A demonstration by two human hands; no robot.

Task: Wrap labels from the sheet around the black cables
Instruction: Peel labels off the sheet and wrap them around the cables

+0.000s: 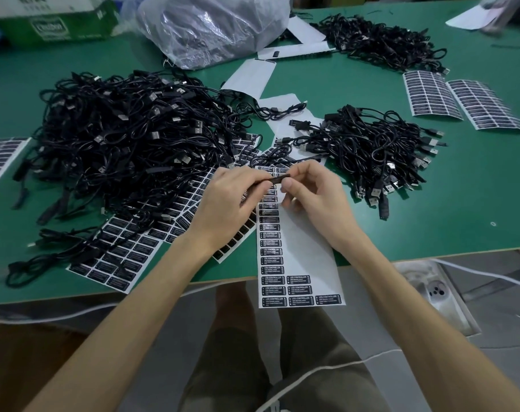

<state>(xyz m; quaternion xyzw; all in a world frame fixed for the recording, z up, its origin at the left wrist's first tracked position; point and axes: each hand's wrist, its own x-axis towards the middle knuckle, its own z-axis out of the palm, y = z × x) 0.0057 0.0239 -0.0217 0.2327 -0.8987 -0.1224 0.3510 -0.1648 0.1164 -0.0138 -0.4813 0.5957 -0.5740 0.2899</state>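
Both hands meet over the green table. My left hand (232, 197) and my right hand (312, 191) pinch the two ends of a short black piece of a cable (278, 180), with a dark label wrapped on it. That cable's loose length (270, 157) loops away behind my fingers. Under my hands lies the label sheet (300, 263), white backing with black labels left along its left side and bottom, overhanging the table's front edge. A big heap of black cables (128, 138) lies to the left, and a smaller pile (371, 156) to the right.
More label sheets lie under the big heap (128, 251), at the far left (0, 159) and at the back right (460, 102). A third cable pile (380, 40), a clear plastic bag (211, 28), a green-and-white box (53, 22) and empty backing sheets (249, 75) sit at the back.
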